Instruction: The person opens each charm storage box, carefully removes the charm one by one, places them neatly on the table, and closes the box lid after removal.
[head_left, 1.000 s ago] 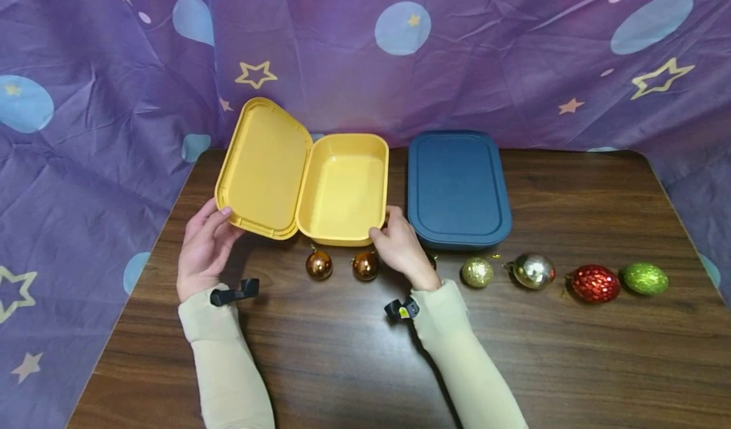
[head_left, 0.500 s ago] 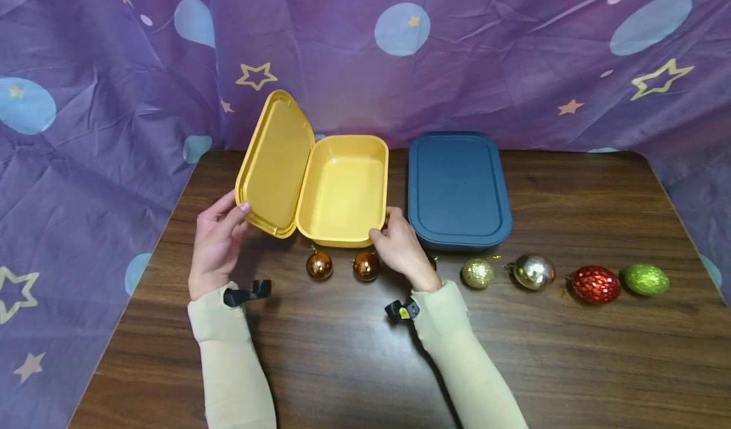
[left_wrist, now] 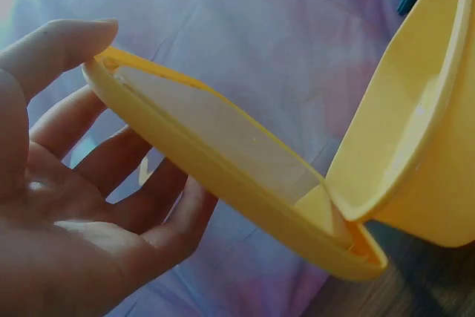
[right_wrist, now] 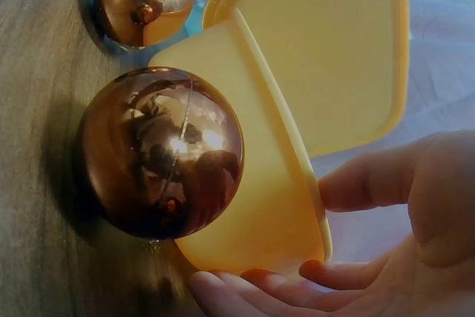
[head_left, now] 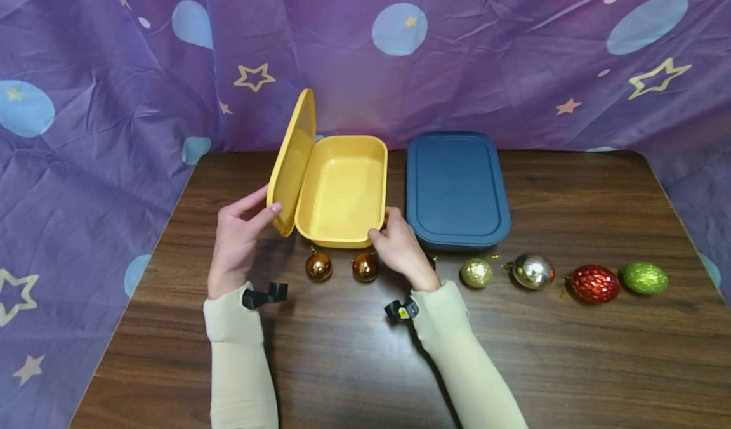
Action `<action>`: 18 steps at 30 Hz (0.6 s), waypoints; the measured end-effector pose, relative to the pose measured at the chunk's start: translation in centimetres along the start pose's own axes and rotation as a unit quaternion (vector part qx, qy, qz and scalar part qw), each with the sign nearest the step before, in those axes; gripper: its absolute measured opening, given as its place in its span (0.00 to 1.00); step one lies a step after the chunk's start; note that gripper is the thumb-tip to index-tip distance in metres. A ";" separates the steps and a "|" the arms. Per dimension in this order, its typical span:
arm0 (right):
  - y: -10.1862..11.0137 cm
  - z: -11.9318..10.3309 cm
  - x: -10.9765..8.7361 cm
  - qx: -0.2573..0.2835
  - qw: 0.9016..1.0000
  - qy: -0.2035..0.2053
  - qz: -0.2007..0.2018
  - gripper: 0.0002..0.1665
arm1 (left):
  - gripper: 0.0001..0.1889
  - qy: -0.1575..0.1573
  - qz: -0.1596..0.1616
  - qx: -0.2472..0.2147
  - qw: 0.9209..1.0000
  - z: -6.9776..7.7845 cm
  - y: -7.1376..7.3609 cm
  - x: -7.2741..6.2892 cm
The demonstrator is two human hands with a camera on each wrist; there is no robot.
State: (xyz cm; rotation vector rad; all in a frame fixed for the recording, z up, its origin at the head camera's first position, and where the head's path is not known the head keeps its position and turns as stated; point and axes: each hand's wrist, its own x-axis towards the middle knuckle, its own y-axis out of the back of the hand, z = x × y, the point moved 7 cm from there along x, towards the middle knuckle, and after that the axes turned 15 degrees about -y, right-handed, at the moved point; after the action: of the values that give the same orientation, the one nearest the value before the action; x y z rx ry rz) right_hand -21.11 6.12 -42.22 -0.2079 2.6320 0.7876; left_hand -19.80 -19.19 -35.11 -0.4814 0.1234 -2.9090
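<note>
A yellow box (head_left: 342, 194) stands with its lid (head_left: 294, 156) raised at its left side, tilted steeply with the inner face toward the box. My left hand (head_left: 237, 242) grips the lid's near left edge; in the left wrist view the thumb (left_wrist: 78, 46) lies over the rim and the other fingers spread behind. At the box's near right corner my right hand (head_left: 402, 248) holds the wall, thumb on the rim and fingers along the outside. Two copper baubles (head_left: 318, 266) sit just in front of the box, and the right wrist view shows one bauble (right_wrist: 159, 154) large before the wall.
A blue lidded box (head_left: 459, 188) stands right of the yellow one. Along its front and to the right lie a gold glitter bauble (head_left: 476, 273), a silver one (head_left: 533, 271), a red one (head_left: 595, 283) and a green one (head_left: 645, 278). A dark ornament is partly hidden behind the right wrist.
My left hand has moved right, swinging the lid up from a wide lean to nearly upright. The right hand has stayed at the box corner.
</note>
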 end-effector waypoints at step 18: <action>0.0 0.1 0.2 -0.006 1.000 0.009 0.006 0.35 | 0.21 -0.052 -0.073 0.131 0.987 0.7 -5.2 -0.8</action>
State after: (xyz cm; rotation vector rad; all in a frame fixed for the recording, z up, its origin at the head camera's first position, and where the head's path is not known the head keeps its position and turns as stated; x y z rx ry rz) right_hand -21.25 6.15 -42.39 -0.2032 2.6492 0.8089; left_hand -19.71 -13.98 -34.07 -0.6170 -0.3180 -2.9712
